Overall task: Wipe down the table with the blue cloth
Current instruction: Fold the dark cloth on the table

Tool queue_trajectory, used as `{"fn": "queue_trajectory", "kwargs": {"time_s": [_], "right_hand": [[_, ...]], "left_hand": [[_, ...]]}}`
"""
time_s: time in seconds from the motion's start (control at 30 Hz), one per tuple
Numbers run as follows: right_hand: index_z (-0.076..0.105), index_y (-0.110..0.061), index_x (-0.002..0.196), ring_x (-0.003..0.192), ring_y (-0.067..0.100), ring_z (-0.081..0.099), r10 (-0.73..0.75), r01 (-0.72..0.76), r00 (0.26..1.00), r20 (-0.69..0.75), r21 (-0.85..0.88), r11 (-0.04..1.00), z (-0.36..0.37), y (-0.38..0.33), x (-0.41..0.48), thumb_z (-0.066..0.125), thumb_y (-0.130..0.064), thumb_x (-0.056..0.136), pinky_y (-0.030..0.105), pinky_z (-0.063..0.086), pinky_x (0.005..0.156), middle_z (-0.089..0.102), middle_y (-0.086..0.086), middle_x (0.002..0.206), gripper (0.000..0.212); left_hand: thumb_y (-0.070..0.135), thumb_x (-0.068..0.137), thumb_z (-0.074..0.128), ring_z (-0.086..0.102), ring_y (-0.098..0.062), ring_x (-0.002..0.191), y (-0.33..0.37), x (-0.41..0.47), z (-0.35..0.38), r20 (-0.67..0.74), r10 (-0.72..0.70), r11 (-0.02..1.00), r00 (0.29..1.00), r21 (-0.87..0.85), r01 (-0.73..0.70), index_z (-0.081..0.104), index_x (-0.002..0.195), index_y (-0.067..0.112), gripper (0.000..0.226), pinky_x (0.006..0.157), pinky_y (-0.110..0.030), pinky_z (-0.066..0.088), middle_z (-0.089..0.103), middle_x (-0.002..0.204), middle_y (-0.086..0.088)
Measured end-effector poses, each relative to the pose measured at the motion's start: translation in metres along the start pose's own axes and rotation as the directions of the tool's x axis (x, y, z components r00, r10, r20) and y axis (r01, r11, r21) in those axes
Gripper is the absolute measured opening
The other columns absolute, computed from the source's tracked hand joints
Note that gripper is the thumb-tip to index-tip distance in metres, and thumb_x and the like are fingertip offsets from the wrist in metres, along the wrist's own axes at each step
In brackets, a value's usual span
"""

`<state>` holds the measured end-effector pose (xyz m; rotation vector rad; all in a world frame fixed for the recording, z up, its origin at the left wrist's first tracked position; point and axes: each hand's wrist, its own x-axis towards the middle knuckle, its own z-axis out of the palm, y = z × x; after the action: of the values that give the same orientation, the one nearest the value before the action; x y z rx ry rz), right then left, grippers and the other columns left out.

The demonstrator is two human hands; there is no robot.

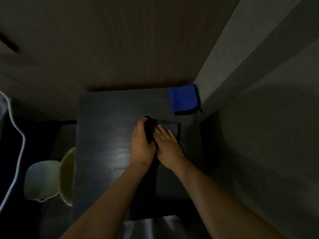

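A folded blue cloth [185,99] with a dark hem lies at the far right corner of the small dark table [107,135], against the wall. Both my hands are at the table's middle, nearer to me than that cloth. My left hand [141,142] is closed on a bunched black cloth [149,130]. My right hand [168,144] lies flat, fingers together, on a dark grey folded cloth [170,126] spread beside the black one. Neither hand touches the blue cloth.
A grey wall [241,100] runs along the table's right side and a wood-grain panel [120,49] stands behind it. Left of the table, lower down, are a pale rounded object [41,180], a yellow-green object [68,173] and a white cable [17,144]. The scene is dim.
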<state>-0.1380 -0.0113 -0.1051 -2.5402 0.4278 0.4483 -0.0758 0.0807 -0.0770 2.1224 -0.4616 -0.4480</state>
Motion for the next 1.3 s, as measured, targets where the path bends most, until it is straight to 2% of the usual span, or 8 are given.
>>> {"fn": "queue_trajectory", "kwargs": {"time_s": [0.13, 0.2, 0.3, 0.5, 0.7, 0.97, 1.13, 1.3], "right_hand": [[0.048, -0.007, 0.138, 0.132, 0.021, 0.043, 0.310, -0.141, 0.915, -0.259, 0.513, 0.846, -0.017, 0.011, -0.001, 0.041, 0.002, 0.095, 0.026, 0.031, 0.109, 0.048, 0.009, 0.142, 0.044], [0.057, -0.010, 0.124, 0.114, 0.021, 0.057, 0.589, -0.261, 0.773, -0.236, 0.727, 0.635, -0.021, 0.019, -0.005, 0.038, -0.001, 0.097, 0.029, 0.043, 0.098, 0.059, 0.009, 0.124, 0.034], [0.060, -0.012, 0.109, 0.097, 0.023, 0.064, 0.674, -0.259, 0.724, -0.149, 0.846, 0.466, -0.018, 0.029, -0.004, 0.043, -0.022, 0.100, 0.046, 0.051, 0.091, 0.065, 0.010, 0.106, 0.022], [0.060, -0.007, 0.116, 0.098, 0.023, 0.065, 0.672, -0.393, 0.735, -0.088, 0.753, 0.528, -0.015, 0.033, -0.001, 0.064, -0.026, 0.091, 0.028, 0.049, 0.081, 0.069, 0.009, 0.102, 0.032], [0.056, -0.007, 0.120, 0.107, 0.027, 0.060, 0.771, -0.535, 0.625, -0.122, 0.653, 0.536, -0.012, 0.037, 0.006, 0.071, -0.022, 0.086, 0.032, 0.048, 0.083, 0.060, 0.013, 0.119, 0.040], [0.062, -0.003, 0.115, 0.108, 0.027, 0.062, 0.762, -0.546, 0.647, -0.034, 0.677, 0.494, -0.012, 0.034, 0.017, 0.069, -0.024, 0.087, 0.027, 0.047, 0.076, 0.065, 0.012, 0.117, 0.035], [0.060, -0.003, 0.117, 0.105, 0.026, 0.062, 0.750, -0.487, 0.660, -0.047, 0.733, 0.475, -0.009, 0.034, 0.014, 0.072, -0.025, 0.085, 0.028, 0.048, 0.078, 0.063, 0.012, 0.115, 0.040], [0.050, -0.012, 0.134, 0.110, 0.019, 0.061, 0.668, -0.245, 0.744, 0.032, 0.942, 0.228, -0.027, 0.039, 0.007, 0.069, -0.025, 0.087, 0.034, 0.051, 0.093, 0.062, 0.007, 0.124, 0.052]], "left_hand": [[-0.010, 0.073, 0.057, 0.059, -0.021, 0.108, 0.011, -0.004, 0.021, 0.044, 0.002, 0.998, 0.999, -0.058, 0.000, 0.032, 0.133, 0.030, 0.076, 0.091, -0.041, 0.052, 0.057, 0.123, -0.006], [-0.009, 0.072, 0.057, 0.058, -0.023, 0.110, 0.014, -0.004, 0.029, 0.099, 0.000, 0.999, 0.995, -0.049, 0.005, 0.028, 0.137, 0.030, 0.081, 0.090, -0.040, 0.053, 0.056, 0.126, -0.007], [-0.004, 0.076, 0.061, 0.053, -0.024, 0.118, 0.009, -0.005, 0.038, 0.219, -0.018, 1.000, 0.975, 0.019, 0.015, 0.024, 0.146, 0.023, 0.084, 0.095, -0.035, 0.049, 0.053, 0.133, -0.010], [-0.004, 0.081, 0.052, 0.058, -0.028, 0.108, 0.003, -0.010, 0.042, 0.283, 0.054, 0.991, 0.957, 0.102, -0.086, 0.058, 0.122, 0.003, 0.041, 0.093, -0.021, 0.038, 0.065, 0.114, -0.015], [-0.008, 0.087, 0.051, 0.051, -0.034, 0.116, -0.016, 0.005, 0.027, -0.118, -0.217, 0.973, 0.969, 0.057, 0.224, 0.052, 0.123, -0.006, 0.036, 0.101, -0.028, 0.034, 0.054, 0.122, -0.023], [0.016, 0.084, 0.071, 0.064, -0.030, 0.101, -0.018, 0.037, 0.022, 0.141, -0.555, 0.811, 0.820, -0.128, 0.571, 0.064, 0.108, 0.000, 0.030, 0.096, -0.042, 0.050, 0.068, 0.106, -0.017], [0.004, 0.085, 0.065, 0.063, -0.028, 0.088, -0.005, 0.047, 0.013, 0.378, -0.519, 0.696, 0.767, -0.333, 0.636, 0.065, 0.095, 0.000, 0.012, 0.080, -0.039, 0.053, 0.067, 0.091, -0.016], [0.007, 0.092, 0.053, 0.064, -0.019, 0.090, 0.019, 0.059, 0.006, 0.565, -0.447, 0.490, 0.694, -0.495, 0.718, 0.061, 0.101, 0.011, 0.013, 0.071, -0.030, 0.054, 0.067, 0.100, -0.007]]}}
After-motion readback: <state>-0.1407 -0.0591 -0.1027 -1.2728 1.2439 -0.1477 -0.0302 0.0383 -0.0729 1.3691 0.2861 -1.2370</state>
